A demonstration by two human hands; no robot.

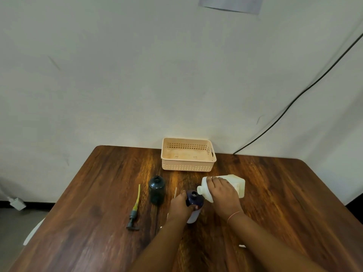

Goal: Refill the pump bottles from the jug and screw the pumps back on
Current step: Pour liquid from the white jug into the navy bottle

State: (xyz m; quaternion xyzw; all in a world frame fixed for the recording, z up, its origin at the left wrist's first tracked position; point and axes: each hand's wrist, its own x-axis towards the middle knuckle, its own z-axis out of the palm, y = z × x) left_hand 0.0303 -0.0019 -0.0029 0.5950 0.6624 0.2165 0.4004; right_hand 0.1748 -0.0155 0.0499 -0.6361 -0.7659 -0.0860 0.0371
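Your right hand (223,193) grasps the white jug (224,188), tipped with its spout just beside the mouth of the dark bottle (194,199), which your left hand (179,206) clasps upright on the table (275,193). I judge you are at the pouring step; next, bring the spout exactly over the opening. The green bottle (156,190) stands open, its pump (134,210) lying apart.

My left hand (179,206) and right hand (223,195) crowded the middle of the table (284,203), closed around the blue bottle (194,201) and the tilted jug (231,183). Just left stood the open dark bottle (156,190), with a pump (134,209) lying beyond it. The basket (188,155) blocked the far edge. The right side and near left corner lay open.
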